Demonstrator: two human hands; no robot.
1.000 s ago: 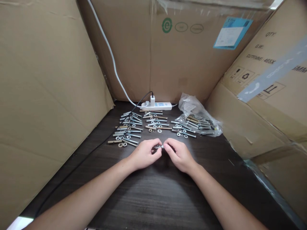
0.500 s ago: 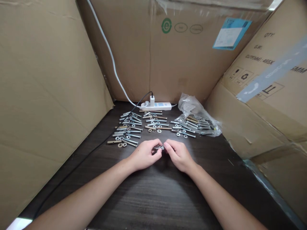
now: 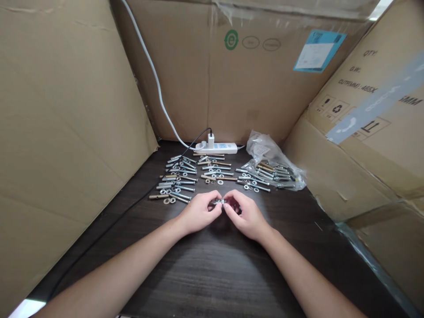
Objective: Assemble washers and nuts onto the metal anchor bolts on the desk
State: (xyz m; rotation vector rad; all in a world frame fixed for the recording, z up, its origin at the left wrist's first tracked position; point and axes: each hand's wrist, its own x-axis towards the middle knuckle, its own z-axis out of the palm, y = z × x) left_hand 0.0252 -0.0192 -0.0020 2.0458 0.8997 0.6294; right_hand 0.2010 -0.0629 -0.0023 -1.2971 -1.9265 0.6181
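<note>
cardboard boxes [image 3: 179, 75] surround a dark worktop [image 3: 212, 269], a clear bag [image 3: 265, 148] lying at its back right. the person's left hand [image 3: 201, 211] and right hand [image 3: 245, 213] nearly touch, fingers [image 3: 213, 194] of both pinched on a small metal bolt [image 3: 219, 202], in front of loose washers [image 3: 220, 182].

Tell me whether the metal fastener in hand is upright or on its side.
On its side: the metal fastener lies crosswise between the left hand and the right hand, its ends partly hidden.

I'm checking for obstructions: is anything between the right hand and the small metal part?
Nothing visible is; the right hand is at one end of the metal part, the left hand at the other.
</note>
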